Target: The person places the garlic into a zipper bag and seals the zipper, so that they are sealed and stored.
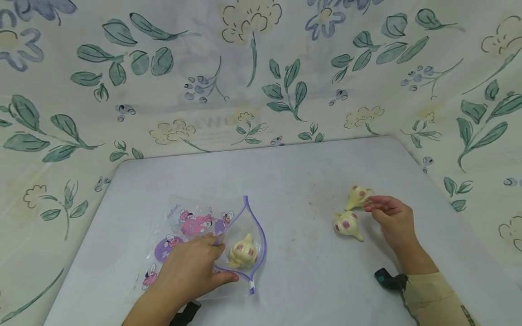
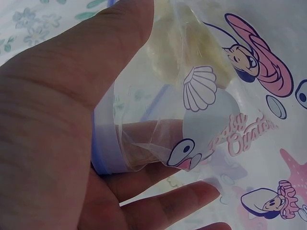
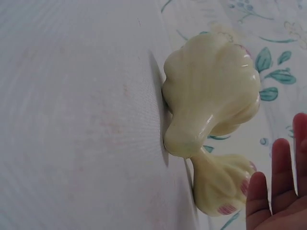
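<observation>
A clear plastic zip bag (image 1: 200, 222) printed with cartoon figures lies at left with its purple-edged mouth spread apart. My left hand (image 1: 193, 260) rests on it at the mouth, thumb and fingers spread and fairly straight; in the left wrist view a finger shows through the plastic. Inside the bag is a garlic bulb (image 1: 243, 252), cream with pink patches. At right, two more garlic bulbs lie close together: a nearer bulb (image 1: 346, 224) and a farther bulb (image 1: 358, 197). My right hand (image 1: 392, 219) is beside the farther one, fingers extended in the right wrist view (image 3: 283, 191).
The white tabletop (image 1: 293, 181) has faint brownish specks near its middle. Behind and around it hangs a cloth (image 1: 228, 99) printed with flowers and leaves. A black wrist strap piece (image 1: 389, 279) shows at my right sleeve.
</observation>
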`<state>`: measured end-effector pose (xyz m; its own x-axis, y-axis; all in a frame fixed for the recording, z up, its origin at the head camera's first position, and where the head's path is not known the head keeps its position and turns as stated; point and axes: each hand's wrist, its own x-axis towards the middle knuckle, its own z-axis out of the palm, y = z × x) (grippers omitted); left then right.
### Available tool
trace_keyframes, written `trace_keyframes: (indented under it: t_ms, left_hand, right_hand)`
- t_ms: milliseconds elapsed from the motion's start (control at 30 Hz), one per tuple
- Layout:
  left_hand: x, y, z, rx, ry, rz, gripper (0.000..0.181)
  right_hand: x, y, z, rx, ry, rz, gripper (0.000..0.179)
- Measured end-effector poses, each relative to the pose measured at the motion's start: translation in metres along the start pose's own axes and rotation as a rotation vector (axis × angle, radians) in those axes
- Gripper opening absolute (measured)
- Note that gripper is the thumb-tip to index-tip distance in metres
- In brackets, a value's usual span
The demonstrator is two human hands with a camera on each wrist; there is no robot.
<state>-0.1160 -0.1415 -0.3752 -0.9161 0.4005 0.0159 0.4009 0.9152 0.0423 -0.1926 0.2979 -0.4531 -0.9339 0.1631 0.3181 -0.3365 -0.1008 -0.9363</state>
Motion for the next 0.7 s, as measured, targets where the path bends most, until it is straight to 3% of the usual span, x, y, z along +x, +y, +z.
trace_keyframes:
  t_ms: [200,367,567,700]
  left_hand:
    - [0.0012,0.0012,-0.0002,0.002,-0.001,-0.001,0.074]
    - [0.0011,0.0019,-0.0001,0.005,-0.004,-0.001,0.075]
    - [0.0000,0.0016,0.0002,0.002,0.001,0.005,0.074]
    - [-0.0004,0.0009,0.0010,0.006,0.011,0.015,0.074]
  right_hand:
    - [0.0002,0.0001,-0.0016,-0.039,-0.001,-0.001,0.037]
    - [0.0005,0.0000,-0.0022,-0.049,-0.064,0.007,0.028]
    - [0.0020,0.0000,-0.0026,-0.251,-0.092,0.038,0.022]
    - [0.0012,0.0010,-0.0036,-0.384,-0.101,0.059,0.028]
